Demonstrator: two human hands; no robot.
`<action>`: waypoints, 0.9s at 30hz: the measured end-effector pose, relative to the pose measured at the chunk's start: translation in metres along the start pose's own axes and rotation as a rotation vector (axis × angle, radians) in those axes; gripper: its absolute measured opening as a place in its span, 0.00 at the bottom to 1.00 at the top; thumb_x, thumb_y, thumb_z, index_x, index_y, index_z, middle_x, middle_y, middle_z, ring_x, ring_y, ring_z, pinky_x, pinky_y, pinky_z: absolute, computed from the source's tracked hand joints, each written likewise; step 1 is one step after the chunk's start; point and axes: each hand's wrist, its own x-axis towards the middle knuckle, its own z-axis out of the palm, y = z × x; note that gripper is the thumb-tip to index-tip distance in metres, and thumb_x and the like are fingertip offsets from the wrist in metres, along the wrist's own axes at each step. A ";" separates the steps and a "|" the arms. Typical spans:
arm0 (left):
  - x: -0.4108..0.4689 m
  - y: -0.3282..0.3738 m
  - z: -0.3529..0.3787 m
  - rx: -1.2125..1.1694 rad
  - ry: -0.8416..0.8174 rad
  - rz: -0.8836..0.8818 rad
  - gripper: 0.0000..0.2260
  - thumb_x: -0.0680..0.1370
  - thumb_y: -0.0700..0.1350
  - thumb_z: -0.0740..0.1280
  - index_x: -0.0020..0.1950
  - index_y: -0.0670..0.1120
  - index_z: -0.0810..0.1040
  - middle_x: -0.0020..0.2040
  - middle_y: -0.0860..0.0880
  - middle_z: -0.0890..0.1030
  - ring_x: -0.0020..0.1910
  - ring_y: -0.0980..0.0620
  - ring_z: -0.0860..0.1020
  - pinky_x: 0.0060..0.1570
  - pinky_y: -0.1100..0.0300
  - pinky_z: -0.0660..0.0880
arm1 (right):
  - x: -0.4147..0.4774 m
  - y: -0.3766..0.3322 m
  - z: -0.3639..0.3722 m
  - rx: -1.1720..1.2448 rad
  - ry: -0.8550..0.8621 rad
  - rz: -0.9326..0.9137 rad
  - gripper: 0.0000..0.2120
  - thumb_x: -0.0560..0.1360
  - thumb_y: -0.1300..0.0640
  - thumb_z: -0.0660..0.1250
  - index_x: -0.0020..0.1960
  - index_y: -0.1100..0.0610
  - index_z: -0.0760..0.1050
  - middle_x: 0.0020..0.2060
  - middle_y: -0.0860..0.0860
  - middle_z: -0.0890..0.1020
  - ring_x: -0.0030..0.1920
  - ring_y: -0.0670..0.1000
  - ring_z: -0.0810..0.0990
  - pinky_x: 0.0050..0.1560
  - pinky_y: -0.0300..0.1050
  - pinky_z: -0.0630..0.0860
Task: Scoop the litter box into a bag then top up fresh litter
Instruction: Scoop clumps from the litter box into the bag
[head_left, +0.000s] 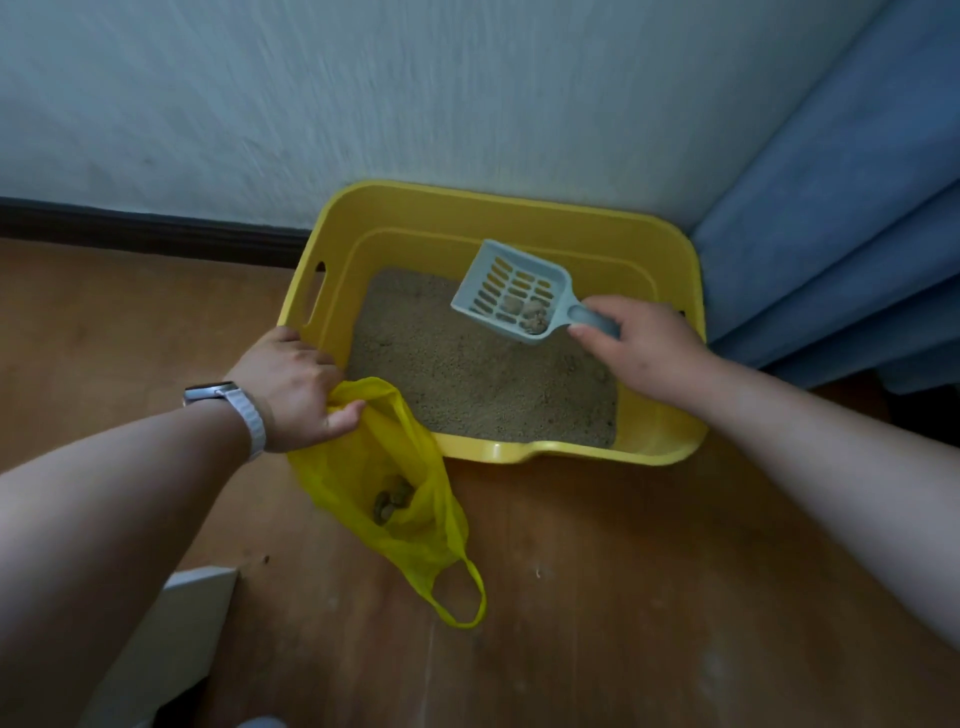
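Observation:
A yellow litter box (519, 213) stands on the floor against the wall, holding beige litter (467, 374). My right hand (644, 348) grips the handle of a pale blue slotted scoop (506, 283), held above the litter with a few clumps (527, 314) lying near its handle end. My left hand (296, 387) holds the rim of a yellow plastic bag (395, 519) at the box's front left corner. The bag hangs open, and some clumps (392, 504) lie at its bottom.
The floor (623, 597) is brown wood. A blue curtain (841, 218) hangs right of the box. A white wall with a dark baseboard (145, 228) runs behind. A white object (171, 639) sits at lower left. My left wrist wears a watch (228, 400).

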 end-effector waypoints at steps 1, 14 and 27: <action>0.000 0.000 -0.001 0.001 -0.001 0.004 0.28 0.74 0.65 0.51 0.30 0.46 0.78 0.28 0.48 0.77 0.30 0.44 0.77 0.45 0.52 0.68 | -0.002 -0.002 -0.001 0.008 -0.002 -0.010 0.18 0.79 0.44 0.62 0.65 0.50 0.75 0.53 0.52 0.82 0.51 0.56 0.79 0.52 0.52 0.76; -0.002 0.000 0.000 0.004 -0.036 -0.009 0.30 0.74 0.66 0.49 0.32 0.47 0.79 0.30 0.49 0.78 0.32 0.44 0.77 0.47 0.52 0.67 | -0.014 -0.008 0.005 -0.082 -0.076 -0.045 0.13 0.79 0.42 0.60 0.58 0.47 0.76 0.39 0.48 0.80 0.37 0.50 0.77 0.38 0.50 0.75; 0.000 0.004 -0.014 0.033 -0.159 -0.010 0.33 0.73 0.68 0.40 0.37 0.50 0.79 0.34 0.52 0.79 0.35 0.49 0.75 0.51 0.53 0.63 | -0.039 -0.037 0.022 -0.183 -0.085 -0.363 0.16 0.79 0.43 0.61 0.63 0.49 0.74 0.43 0.49 0.80 0.40 0.52 0.76 0.37 0.47 0.71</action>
